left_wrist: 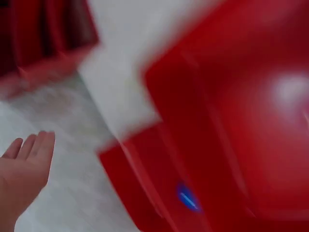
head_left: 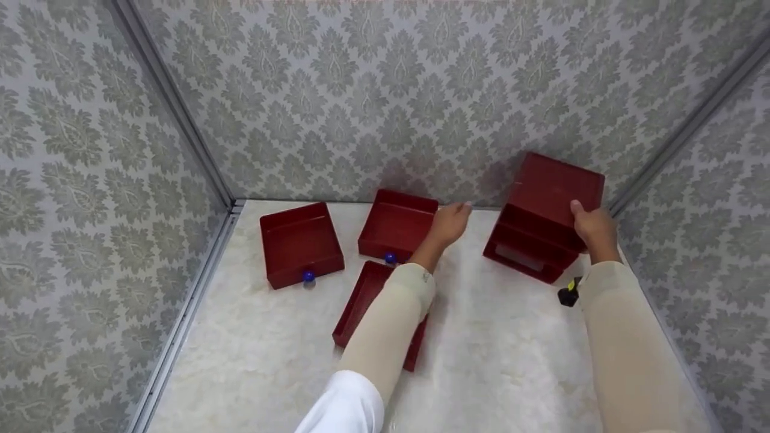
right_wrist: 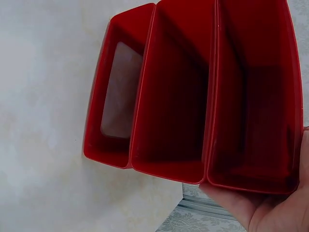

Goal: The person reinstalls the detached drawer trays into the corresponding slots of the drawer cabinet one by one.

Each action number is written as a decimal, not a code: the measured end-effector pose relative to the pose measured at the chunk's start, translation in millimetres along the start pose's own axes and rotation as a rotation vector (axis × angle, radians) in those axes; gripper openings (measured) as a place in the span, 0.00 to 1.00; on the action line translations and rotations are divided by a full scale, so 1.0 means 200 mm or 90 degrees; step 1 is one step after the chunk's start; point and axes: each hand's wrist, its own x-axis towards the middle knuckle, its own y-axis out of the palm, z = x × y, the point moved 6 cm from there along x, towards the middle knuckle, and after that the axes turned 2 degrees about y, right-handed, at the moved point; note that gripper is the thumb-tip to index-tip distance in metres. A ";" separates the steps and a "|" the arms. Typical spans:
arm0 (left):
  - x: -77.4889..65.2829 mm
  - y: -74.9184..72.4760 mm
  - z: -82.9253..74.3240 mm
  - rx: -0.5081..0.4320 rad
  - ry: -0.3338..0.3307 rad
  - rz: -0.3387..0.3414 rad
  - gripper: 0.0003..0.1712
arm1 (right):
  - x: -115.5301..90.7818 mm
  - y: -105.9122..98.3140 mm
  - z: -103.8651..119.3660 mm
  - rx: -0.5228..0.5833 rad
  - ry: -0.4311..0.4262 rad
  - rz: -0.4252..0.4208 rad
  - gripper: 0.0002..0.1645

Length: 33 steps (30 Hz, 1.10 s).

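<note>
My right hand (head_left: 595, 230) grips a red drawer cabinet (head_left: 553, 189) at the back right, thumb on its top and fingers round the side. The right wrist view looks into its three drawerless slots, one with a cutout in its floor. My left hand (head_left: 451, 222) is in the air with its fingers extended, beside the right edge of a red drawer (head_left: 397, 222) with a blue knob (head_left: 390, 258). Below the left forearm, which partly hides it, lies another red drawer (head_left: 373, 288). A third drawer (head_left: 301, 240) sits at the left, its blue knob (head_left: 308, 276) facing me.
A small black object (head_left: 568, 296) with a yellow mark lies on the pale marbled table (head_left: 240, 361), close to the right sleeve. Patterned wall panels (head_left: 391, 90) with grey metal rails (head_left: 180, 325) enclose the back and both sides.
</note>
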 end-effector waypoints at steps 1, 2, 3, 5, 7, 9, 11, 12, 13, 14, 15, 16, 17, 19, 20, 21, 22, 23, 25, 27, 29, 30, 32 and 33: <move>0.01 0.06 -0.05 -0.033 -0.011 0.030 0.33 | 0.00 0.01 0.01 -0.006 -0.005 0.000 0.60; 0.01 0.11 -0.09 -0.059 -0.018 0.061 0.35 | 0.00 0.03 0.02 -0.010 -0.008 0.002 0.60; 0.02 0.15 -0.12 -0.082 -0.033 0.086 0.36 | 0.00 0.05 0.02 -0.006 -0.009 0.006 0.60; 0.01 0.23 -0.17 -0.119 -0.063 0.121 0.39 | 0.01 0.08 0.03 0.000 -0.015 0.010 0.60; 0.01 0.28 -0.18 -0.131 -0.090 0.132 0.40 | 0.01 0.10 0.04 0.017 -0.016 0.017 0.60; 0.01 0.30 -0.18 -0.130 -0.109 0.120 0.41 | 0.01 0.11 0.04 0.036 -0.014 0.020 0.60; 0.01 0.30 -0.17 -0.121 -0.107 0.108 0.41 | 0.02 0.11 0.04 0.039 -0.016 0.017 0.60; 0.01 0.29 -0.18 -0.114 -0.102 0.104 0.40 | 0.02 0.10 0.04 0.039 -0.017 0.016 0.60; 0.01 0.29 -0.18 -0.108 -0.098 0.101 0.40 | 0.03 0.10 0.04 0.033 -0.020 0.015 0.61; 0.01 0.29 -0.19 -0.101 -0.090 0.100 0.40 | 0.04 0.08 0.04 0.022 -0.026 0.013 0.61; 0.01 0.28 -0.19 -0.096 -0.082 0.099 0.39 | 0.04 0.07 0.04 0.012 -0.033 0.011 0.62; 0.00 0.28 -0.20 -0.089 -0.073 0.098 0.40 | 0.05 0.06 0.04 0.007 -0.041 0.014 0.62; -0.01 0.28 -0.21 -0.079 -0.061 0.097 0.40 | 0.06 0.04 0.03 0.000 -0.051 0.017 0.63; -0.03 0.28 -0.23 -0.056 -0.035 0.090 0.39 | 0.08 0.02 0.02 -0.020 -0.079 0.026 0.63; -0.04 0.28 -0.25 -0.044 -0.018 0.091 0.39 | 0.09 0.01 0.01 -0.027 -0.093 0.032 0.63; -0.06 0.28 -0.26 -0.034 -0.002 0.090 0.38 | 0.10 0.00 0.00 -0.030 -0.105 0.039 0.63; -0.07 0.27 -0.27 -0.023 0.014 0.087 0.38 | 0.10 0.00 0.00 -0.034 -0.119 0.048 0.62; -0.09 0.26 -0.27 -0.014 0.029 0.083 0.37 | 0.10 0.00 0.01 -0.046 -0.131 0.054 0.63; -0.11 0.24 -0.28 0.005 0.053 0.078 0.38 | 0.10 0.02 0.02 -0.055 -0.144 0.071 0.63; -0.12 0.21 -0.28 0.022 0.066 0.072 0.37 | 0.10 0.04 0.04 -0.055 -0.148 0.085 0.64; -0.13 0.18 -0.28 0.034 0.069 0.054 0.36 | 0.09 0.07 0.06 -0.048 -0.147 0.093 0.64; -0.13 0.16 -0.28 0.041 0.067 0.044 0.36 | 0.09 0.08 0.08 -0.043 -0.147 0.095 0.63; -0.13 0.12 -0.27 0.048 0.061 0.027 0.36 | 0.08 0.11 0.11 -0.032 -0.147 0.095 0.63; -0.12 0.10 -0.27 0.051 0.059 0.019 0.35 | 0.07 0.12 0.12 -0.029 -0.147 0.092 0.62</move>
